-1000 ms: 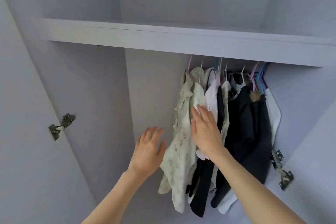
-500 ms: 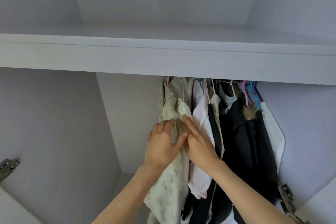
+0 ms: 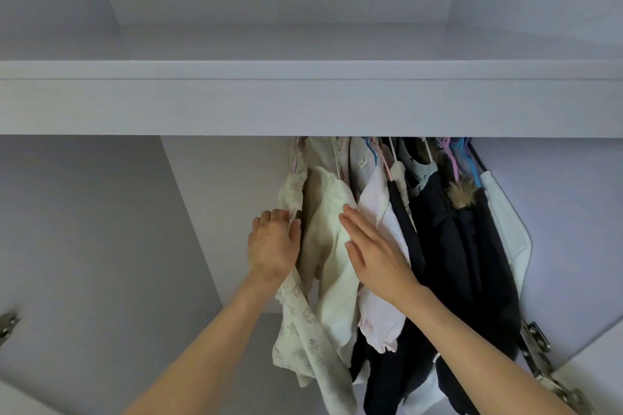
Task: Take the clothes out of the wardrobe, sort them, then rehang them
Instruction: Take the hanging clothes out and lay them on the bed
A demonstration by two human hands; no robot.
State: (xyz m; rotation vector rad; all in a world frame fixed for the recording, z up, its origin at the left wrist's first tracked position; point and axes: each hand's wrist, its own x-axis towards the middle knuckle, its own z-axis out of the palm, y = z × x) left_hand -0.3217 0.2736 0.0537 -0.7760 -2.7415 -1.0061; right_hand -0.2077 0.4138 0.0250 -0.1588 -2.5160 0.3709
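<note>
Several small garments hang bunched at the right under the wardrobe shelf (image 3: 303,104). My left hand (image 3: 273,242) grips the frilled edge of the leftmost printed cream garment (image 3: 303,327) and holds it to the left. My right hand (image 3: 374,249) lies flat with straight fingers against the plain cream garment (image 3: 328,222) and the pale pink one (image 3: 381,320) beside it. Further right hang dark navy clothes (image 3: 448,263), one with a fur trim (image 3: 463,194), and a white piece (image 3: 509,229). Hanger hooks (image 3: 455,158) disappear behind the shelf front; the rail is hidden.
The left half of the wardrobe interior (image 3: 101,246) holds no clothes. Metal door hinges sit at the lower right (image 3: 539,357) and the lower left edge (image 3: 8,327). An upper compartment (image 3: 303,10) lies above the shelf.
The view tilted up and closer. My left hand went from hovering to gripping the printed garment's edge and drew it left, opening a gap; my right hand stayed flat on the clothes beside it.
</note>
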